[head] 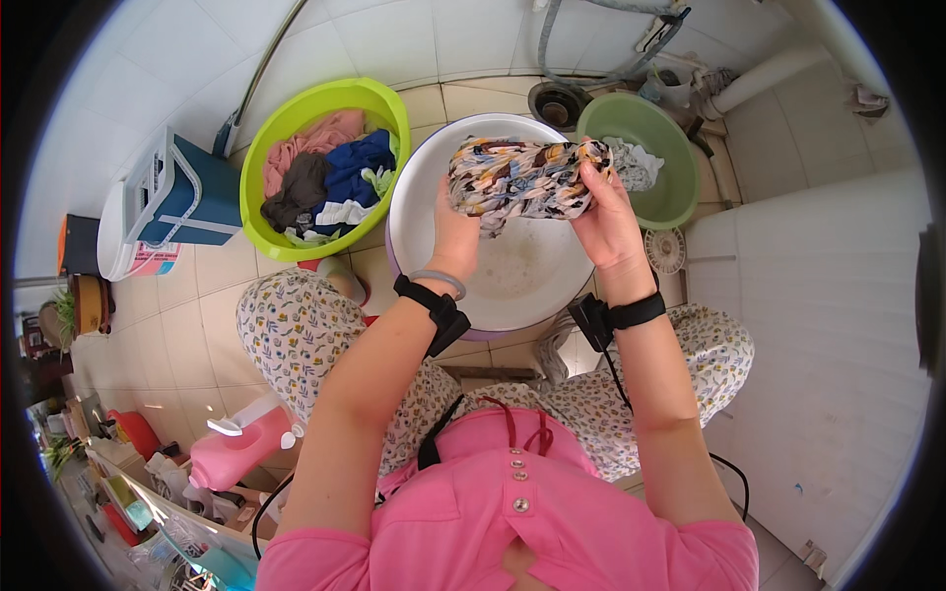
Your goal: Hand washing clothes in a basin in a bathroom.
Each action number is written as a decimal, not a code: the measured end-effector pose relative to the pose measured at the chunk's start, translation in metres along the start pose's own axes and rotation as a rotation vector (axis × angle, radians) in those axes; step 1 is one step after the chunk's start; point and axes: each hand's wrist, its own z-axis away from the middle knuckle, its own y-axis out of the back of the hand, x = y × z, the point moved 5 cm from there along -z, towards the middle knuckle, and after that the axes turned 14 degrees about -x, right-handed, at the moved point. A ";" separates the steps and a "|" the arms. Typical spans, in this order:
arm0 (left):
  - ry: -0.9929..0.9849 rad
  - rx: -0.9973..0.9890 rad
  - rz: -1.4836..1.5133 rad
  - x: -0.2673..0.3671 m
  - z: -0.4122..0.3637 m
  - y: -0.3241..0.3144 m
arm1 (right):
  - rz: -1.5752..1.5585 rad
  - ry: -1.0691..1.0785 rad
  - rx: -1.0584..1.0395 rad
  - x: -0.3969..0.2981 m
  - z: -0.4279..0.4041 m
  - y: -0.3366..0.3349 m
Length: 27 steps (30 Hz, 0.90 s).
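A bunched, twisted cloth (521, 179) with a multicoloured print is stretched level between my two hands. My left hand (456, 229) grips its left end, and my right hand (610, 210) grips the right end with the thumb on top. Beneath the cloth stands a white enamel basin (517, 295) with a dark blue rim; a little cloudy residue marks its bottom. Left of it, a lime-green tub (255, 214) holds pink, dark grey, blue and white laundry (332, 173). A duller green basin (676, 185) at the right contains a crumpled pale patterned cloth (634, 164).
A floor drain (559, 105) lies behind the basins, near a grey hose (543, 44). The side of a white appliance (805, 354) borders the right. At left are a blue-and-white bin (196, 192), a pink detergent jug (240, 447) and a cluttered shelf (170, 502).
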 end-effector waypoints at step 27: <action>0.559 -0.447 0.769 -0.003 0.025 -0.020 | 0.034 -0.130 0.095 0.053 0.008 0.041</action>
